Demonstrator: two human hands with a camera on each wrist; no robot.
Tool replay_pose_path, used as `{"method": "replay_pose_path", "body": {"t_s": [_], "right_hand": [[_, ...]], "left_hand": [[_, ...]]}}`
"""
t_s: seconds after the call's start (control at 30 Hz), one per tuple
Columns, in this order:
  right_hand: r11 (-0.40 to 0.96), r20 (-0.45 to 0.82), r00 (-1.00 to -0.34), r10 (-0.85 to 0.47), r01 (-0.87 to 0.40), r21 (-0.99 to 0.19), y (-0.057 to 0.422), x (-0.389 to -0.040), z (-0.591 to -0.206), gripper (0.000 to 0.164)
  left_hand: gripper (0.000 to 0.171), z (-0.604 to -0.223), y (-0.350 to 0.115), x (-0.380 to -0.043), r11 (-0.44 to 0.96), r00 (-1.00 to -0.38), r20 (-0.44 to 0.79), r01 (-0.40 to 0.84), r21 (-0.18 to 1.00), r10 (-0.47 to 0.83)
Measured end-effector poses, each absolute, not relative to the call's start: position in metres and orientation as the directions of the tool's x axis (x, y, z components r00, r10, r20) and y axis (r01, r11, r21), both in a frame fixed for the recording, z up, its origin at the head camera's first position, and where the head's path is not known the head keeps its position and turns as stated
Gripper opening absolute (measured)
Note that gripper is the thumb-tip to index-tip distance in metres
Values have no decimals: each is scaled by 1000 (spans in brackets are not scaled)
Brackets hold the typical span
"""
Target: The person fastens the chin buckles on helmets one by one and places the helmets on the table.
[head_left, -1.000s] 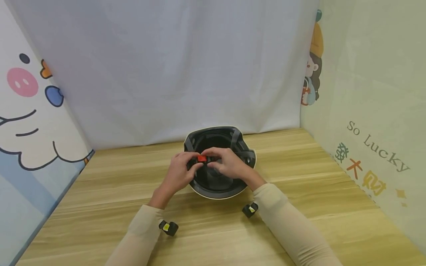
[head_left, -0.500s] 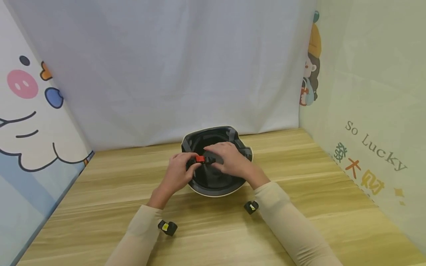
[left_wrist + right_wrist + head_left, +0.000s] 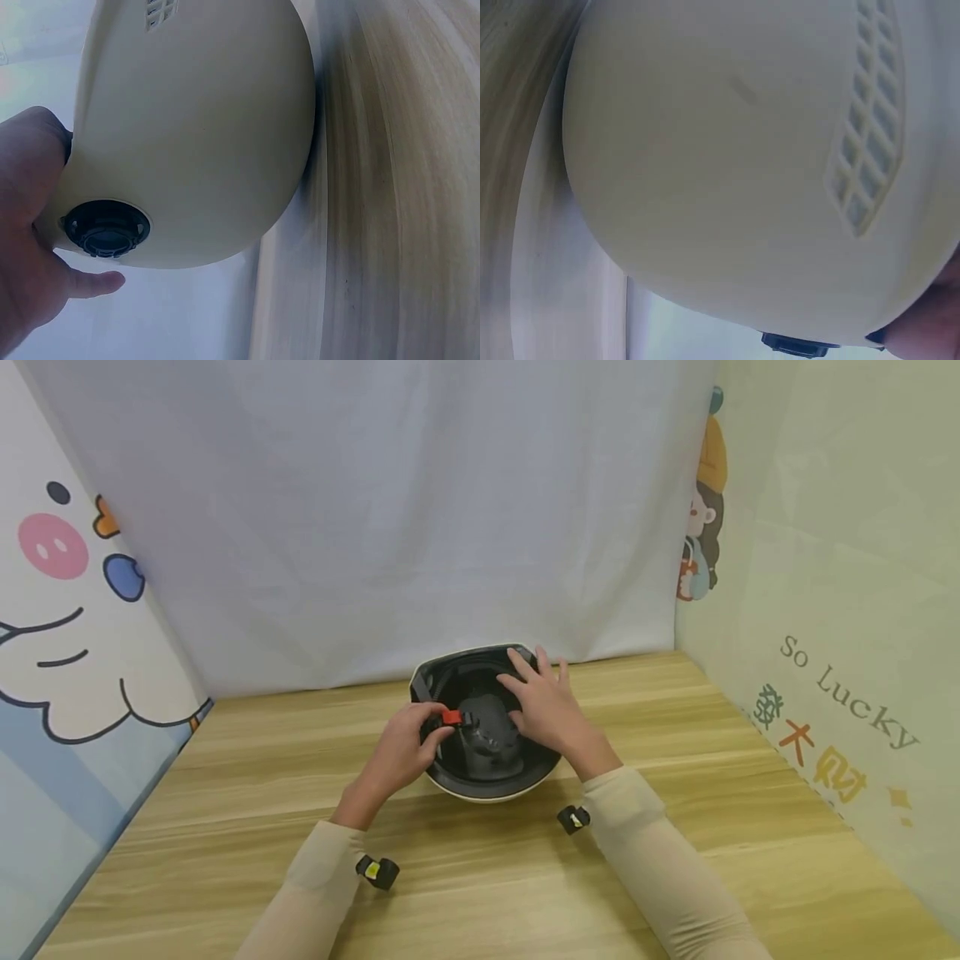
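Note:
A cream helmet (image 3: 202, 135) lies upside down on the table, its black lining (image 3: 491, 764) facing up in the head view. Over its left side, my left hand (image 3: 393, 756) pinches a red buckle (image 3: 452, 717) between thumb and fingers. A black clip piece (image 3: 469, 719) sits at the buckle's right end. My right hand (image 3: 551, 710) is spread over the helmet's right rim, fingers apart and pointing away, holding nothing. A round black fitting (image 3: 106, 227) shows on the shell near my left hand, and a lattice vent (image 3: 866, 127) appears in the right wrist view.
The helmet stands on a wood-grain table (image 3: 300, 793) near its back edge, in front of a white curtain (image 3: 420, 527). Printed panels (image 3: 840, 610) border the sides. A small black device (image 3: 378, 872) is at each sleeve cuff.
My right hand has let go of the black clip beside the red buckle, moved right and spread its fingers. My left hand keeps its pinch on the buckle.

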State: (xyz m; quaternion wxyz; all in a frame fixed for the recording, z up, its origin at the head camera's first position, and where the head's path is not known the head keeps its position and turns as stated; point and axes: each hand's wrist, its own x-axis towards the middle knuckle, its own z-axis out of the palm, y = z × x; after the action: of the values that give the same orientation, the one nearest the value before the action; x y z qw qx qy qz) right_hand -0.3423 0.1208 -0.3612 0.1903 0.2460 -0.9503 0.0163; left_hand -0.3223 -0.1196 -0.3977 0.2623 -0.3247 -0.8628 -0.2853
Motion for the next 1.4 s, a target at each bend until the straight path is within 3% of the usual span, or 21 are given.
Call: {"method": "replay_pose_path", "body": {"t_s": [0.43, 0.67, 0.8, 0.97, 1.2, 1.4], "right_hand": [[854, 376, -791, -482, -520, 2, 126, -347, -363, 57], [839, 372, -783, -499, -543, -17, 126, -350, -365, 54], [839, 378, -784, -492, -544, -36, 127, -350, -365, 55], [830, 389, -777, -495, -555, -53, 129, -351, -366, 56], [812, 398, -770, -499, -576, -95, 132, -353, -367, 55], [777, 331, -797, -504, -586, -228, 134, -356, -369, 60]], "left_hand": [[27, -400, -121, -325, 619, -659, 659, 699, 358, 363], [56, -403, -122, -326, 614, -661, 708, 673, 413, 249], [74, -402, -123, -326, 606, -766, 615, 582, 541, 187], [91, -402, -126, -328, 446, -909, 384, 414, 794, 161], [84, -389, -126, -323, 303, -953, 237, 287, 909, 191], [82, -385, -128, -322, 99, -964, 157, 182, 978, 215]]}}
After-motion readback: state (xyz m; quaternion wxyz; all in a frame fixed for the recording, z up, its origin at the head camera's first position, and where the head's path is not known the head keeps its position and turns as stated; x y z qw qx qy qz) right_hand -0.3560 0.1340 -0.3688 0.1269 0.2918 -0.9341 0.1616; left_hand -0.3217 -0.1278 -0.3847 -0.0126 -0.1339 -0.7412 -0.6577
